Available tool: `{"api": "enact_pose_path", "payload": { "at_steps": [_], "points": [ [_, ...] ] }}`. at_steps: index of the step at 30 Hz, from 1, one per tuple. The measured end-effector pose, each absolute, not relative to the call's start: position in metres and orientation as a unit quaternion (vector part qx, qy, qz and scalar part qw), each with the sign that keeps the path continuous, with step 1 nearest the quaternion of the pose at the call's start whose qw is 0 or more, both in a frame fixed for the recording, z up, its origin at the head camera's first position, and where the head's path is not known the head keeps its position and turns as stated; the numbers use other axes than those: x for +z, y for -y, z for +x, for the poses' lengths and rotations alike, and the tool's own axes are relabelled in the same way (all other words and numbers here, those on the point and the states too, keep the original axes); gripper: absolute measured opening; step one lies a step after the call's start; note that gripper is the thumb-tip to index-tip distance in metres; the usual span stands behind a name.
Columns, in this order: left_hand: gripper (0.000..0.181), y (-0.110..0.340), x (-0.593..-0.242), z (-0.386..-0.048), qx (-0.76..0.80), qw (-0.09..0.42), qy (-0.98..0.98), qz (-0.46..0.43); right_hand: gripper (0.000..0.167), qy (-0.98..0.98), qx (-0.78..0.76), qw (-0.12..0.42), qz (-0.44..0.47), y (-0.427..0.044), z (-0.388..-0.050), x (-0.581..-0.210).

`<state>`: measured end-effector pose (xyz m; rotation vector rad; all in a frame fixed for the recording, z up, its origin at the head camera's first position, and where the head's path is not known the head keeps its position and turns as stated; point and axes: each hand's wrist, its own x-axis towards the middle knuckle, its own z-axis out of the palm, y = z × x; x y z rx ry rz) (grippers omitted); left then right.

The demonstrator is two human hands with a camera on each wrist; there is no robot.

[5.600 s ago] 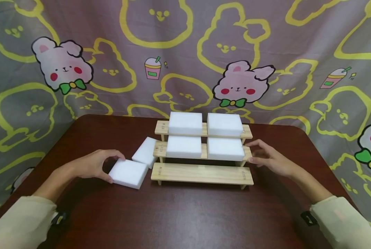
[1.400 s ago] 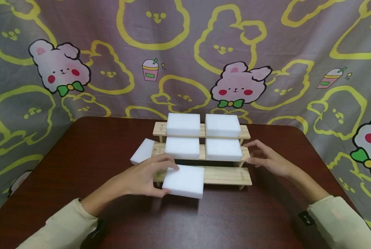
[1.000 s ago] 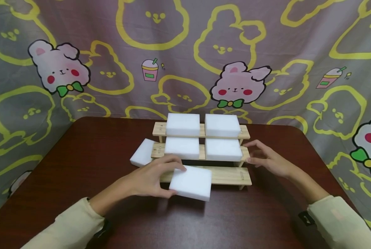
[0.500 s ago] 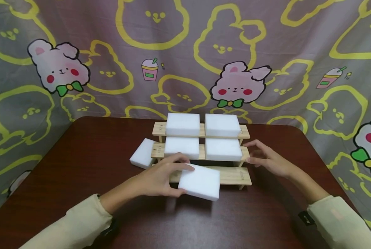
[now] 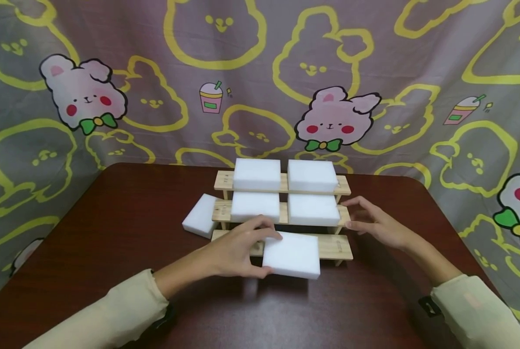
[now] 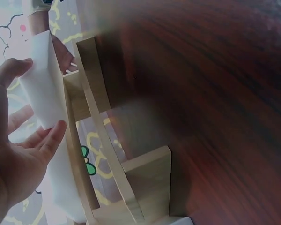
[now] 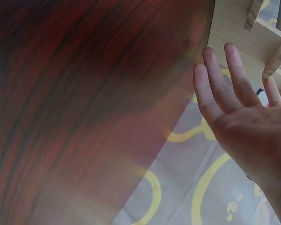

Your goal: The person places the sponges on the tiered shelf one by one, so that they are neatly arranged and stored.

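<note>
My left hand pinches a white foam block by its left end, thumb at the front edge and fingers at the back. The block overlaps the lowest front step of a three-step wooden stand and sticks out past its front edge; whether it touches the wood I cannot tell. In the left wrist view, the thumb and fingers lie against the white block. At the middle step's right end, my right hand has thumb and index finger about the wood. Its other fingers stretch out straight in the right wrist view.
Two white blocks sit on the top step and two more blocks on the middle one. Another loose block leans by the stand's left side on the dark wooden table. A patterned curtain hangs behind.
My left hand has carried the foam block from the table left of the stand to the front step, sliding further right over the last second. The right hand stays put.
</note>
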<state>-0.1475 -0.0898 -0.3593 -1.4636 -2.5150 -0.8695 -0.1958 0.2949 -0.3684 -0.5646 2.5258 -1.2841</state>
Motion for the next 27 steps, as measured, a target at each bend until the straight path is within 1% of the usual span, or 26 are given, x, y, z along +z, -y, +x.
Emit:
{"api": "enact_pose_path", "payload": {
  "at_steps": [11, 21, 27],
  "points": [
    [0.054, 0.080, -0.362, -0.149, -0.267, 0.034, 0.847, -0.457, 0.049, -0.868, -0.440, 0.127, -0.193, -0.295, -0.196, -0.369],
    [0.051, 0.072, -0.364, -0.147, -0.264, 0.064, 0.852, -0.447, 0.048, -0.866, -0.443, 0.126, -0.195, -0.294, -0.196, -0.370],
    [0.050, 0.067, -0.367, -0.146, -0.266, 0.060, 0.853, -0.445, 0.048, -0.864, -0.446, 0.130, -0.193, -0.294, -0.196, -0.369]
  ]
}}
